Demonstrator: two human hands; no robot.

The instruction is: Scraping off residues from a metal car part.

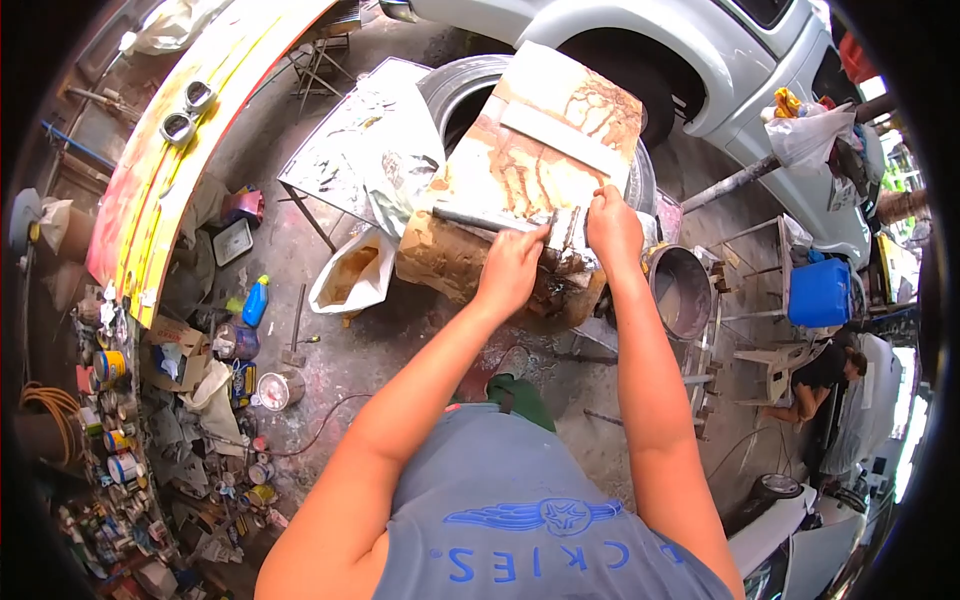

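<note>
Before me a brown-stained sheet [517, 172] lies over a tyre [457, 90], its near part curving down. My left hand [511, 268] is bent over the near edge, fingertips at the right end of a dark bar [480, 218]. Close by on the right, my right hand [615, 225] is curled beside a dark, white-smeared piece [571, 229] lying between both hands. Whether either hand grips that piece is hidden by the fingers. Farther up the sheet rests a flat white strip [559, 139], apart from both hands.
A paper-covered table [337, 139] stands left, above an open white sack [356, 274]. At right are a large bucket [680, 292] and a blue jerrycan [819, 292]. A white vehicle [600, 19] stands beyond. Paint cans and a hammer [295, 352] lie left; a person [821, 375] sits far right.
</note>
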